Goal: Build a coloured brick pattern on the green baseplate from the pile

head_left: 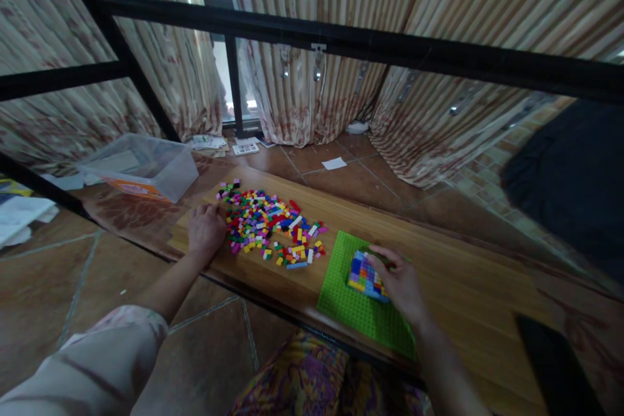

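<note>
A loose pile of small toy building bricks (258, 218) in many colours is spread over the wooden board. At the pile's left edge rests my left hand (207, 229), its fingers curled closed; whatever may be in them is hidden. To the right of the pile lies a green studded baseplate (336, 296). On it sits a low, multicoloured block of joined bricks (364, 278), with blue, red, orange and yellow pieces. My right hand (398, 283) grips this block from the right, thumb over its top and the index finger along its far side.
The wooden board (453, 279) lies across a low table. A clear plastic bin (160, 166) stands behind its left end, and a dark flat object (556, 357) lies at the right. A black metal bar (341, 32) crosses ahead, before striped curtains (312, 97). Papers (334, 163) lie beyond.
</note>
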A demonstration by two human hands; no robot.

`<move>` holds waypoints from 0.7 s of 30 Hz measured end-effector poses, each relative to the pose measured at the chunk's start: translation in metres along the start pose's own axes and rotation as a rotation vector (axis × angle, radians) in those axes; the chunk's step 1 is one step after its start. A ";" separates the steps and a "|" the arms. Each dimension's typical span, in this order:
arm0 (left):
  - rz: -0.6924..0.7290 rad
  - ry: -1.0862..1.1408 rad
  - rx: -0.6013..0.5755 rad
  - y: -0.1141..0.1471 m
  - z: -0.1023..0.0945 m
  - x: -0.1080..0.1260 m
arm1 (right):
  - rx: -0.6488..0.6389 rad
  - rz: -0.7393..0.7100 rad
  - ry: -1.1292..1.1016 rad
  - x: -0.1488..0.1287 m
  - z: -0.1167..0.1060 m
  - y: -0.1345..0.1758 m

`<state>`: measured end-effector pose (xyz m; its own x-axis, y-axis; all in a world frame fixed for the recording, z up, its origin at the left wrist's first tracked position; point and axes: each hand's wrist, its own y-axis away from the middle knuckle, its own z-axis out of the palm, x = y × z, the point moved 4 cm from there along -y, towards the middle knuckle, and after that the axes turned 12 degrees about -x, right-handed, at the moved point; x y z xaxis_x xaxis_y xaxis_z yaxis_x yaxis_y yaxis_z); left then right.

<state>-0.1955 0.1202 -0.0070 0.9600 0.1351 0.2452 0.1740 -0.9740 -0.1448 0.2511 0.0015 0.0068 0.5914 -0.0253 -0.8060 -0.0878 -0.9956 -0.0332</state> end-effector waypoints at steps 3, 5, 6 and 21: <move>0.002 -0.019 -0.001 -0.001 0.001 0.000 | -0.033 -0.038 0.102 -0.007 0.001 -0.003; 0.012 -0.026 0.009 -0.001 0.001 0.000 | -0.031 -0.075 0.173 -0.011 0.001 -0.003; 0.015 -0.022 0.017 0.000 0.001 0.000 | -0.019 -0.094 0.205 -0.013 0.001 -0.002; 0.022 -0.024 0.031 0.001 0.003 -0.002 | -0.028 -0.018 0.084 -0.008 0.005 0.000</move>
<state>-0.1963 0.1194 -0.0108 0.9687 0.1186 0.2182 0.1593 -0.9708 -0.1793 0.2424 0.0020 0.0100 0.6578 -0.0134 -0.7530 -0.0545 -0.9981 -0.0298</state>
